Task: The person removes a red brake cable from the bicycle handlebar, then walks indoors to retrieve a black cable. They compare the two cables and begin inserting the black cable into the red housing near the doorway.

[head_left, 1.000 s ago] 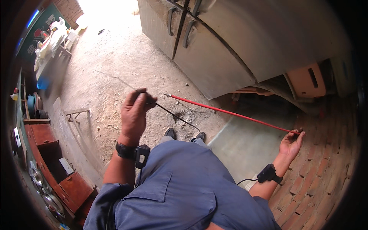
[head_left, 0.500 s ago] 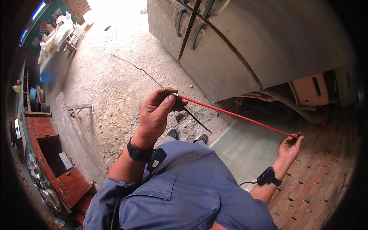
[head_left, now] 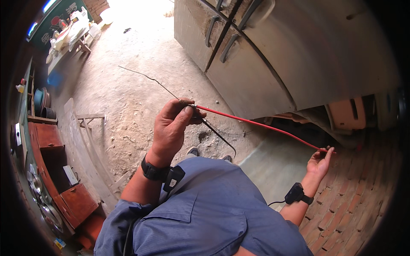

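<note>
In front of my body, my left hand [head_left: 171, 124] is closed, thumb and fingers pinching the near end of a thin red cable [head_left: 250, 121], where a small pale metal tip shows. A thin bent wire [head_left: 149, 78] sticks out beyond the same fingers toward the far left. Below them a dark rod with a hooked end [head_left: 222, 138] slants down to the right; its upper part is hidden by the hand. Out to the right, my right hand [head_left: 318, 164] pinches the cable's other end between thumb and fingers. The cable runs nearly straight between both hands.
A metal cabinet with several doors [head_left: 252, 81] stands ahead right, with orange plastic pieces [head_left: 346, 115] beneath. At left are a wooden bench [head_left: 81, 136] and a reddish cabinet [head_left: 50, 136]. A cluttered table [head_left: 64, 55] stands far left. Brick paving [head_left: 346, 209] lies at right.
My right hand has come slightly left and the cable's right end with it. Both hands keep their grip. The surroundings sit a little further right and lower in view.
</note>
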The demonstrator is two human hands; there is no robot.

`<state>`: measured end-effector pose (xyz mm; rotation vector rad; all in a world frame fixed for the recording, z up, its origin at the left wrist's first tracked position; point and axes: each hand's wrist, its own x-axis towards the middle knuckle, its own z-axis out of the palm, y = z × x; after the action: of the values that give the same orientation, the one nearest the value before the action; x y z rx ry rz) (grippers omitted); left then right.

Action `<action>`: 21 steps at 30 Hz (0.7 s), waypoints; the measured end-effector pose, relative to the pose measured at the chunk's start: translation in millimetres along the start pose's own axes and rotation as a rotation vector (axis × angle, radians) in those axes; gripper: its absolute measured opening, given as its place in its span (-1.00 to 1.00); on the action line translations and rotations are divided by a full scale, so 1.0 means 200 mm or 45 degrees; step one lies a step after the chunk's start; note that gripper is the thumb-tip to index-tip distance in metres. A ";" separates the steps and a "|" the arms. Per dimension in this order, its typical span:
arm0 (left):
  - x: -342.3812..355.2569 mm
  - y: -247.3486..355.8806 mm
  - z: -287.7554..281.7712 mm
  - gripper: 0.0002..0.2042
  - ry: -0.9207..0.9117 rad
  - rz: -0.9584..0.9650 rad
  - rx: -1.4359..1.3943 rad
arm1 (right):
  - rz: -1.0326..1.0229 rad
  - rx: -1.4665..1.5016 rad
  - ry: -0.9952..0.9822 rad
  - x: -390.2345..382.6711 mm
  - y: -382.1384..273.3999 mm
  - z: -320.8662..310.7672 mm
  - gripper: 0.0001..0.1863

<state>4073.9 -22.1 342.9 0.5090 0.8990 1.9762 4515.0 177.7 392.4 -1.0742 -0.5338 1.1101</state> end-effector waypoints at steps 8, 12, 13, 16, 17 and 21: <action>-0.01 0.08 -0.22 -0.86 0.222 0.189 0.096 | 0.002 -0.202 -0.144 -0.05 0.22 0.35 -0.74; -0.07 0.15 -0.40 -0.87 0.403 0.213 0.201 | -0.036 -0.213 -0.441 -0.14 0.28 0.61 -0.75; -0.08 0.16 -0.45 -0.88 0.442 0.251 0.261 | -0.035 -0.203 -0.532 -0.15 0.31 0.68 -0.75; -0.13 0.21 -0.58 -0.87 0.569 0.312 0.299 | 0.068 -0.161 -0.850 -0.21 0.41 0.88 -0.74; -0.15 0.22 -0.62 -0.88 0.595 0.332 0.299 | 0.088 -0.161 -0.996 -0.23 0.46 0.94 -0.74; -0.22 0.32 -0.74 -0.86 0.732 0.460 0.334 | 0.372 -0.104 -1.217 -0.32 0.66 1.17 -0.83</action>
<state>3966.9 -140.7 293.7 0.2544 1.5231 2.4020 4242.6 224.8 385.1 -0.6407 -1.1990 1.8703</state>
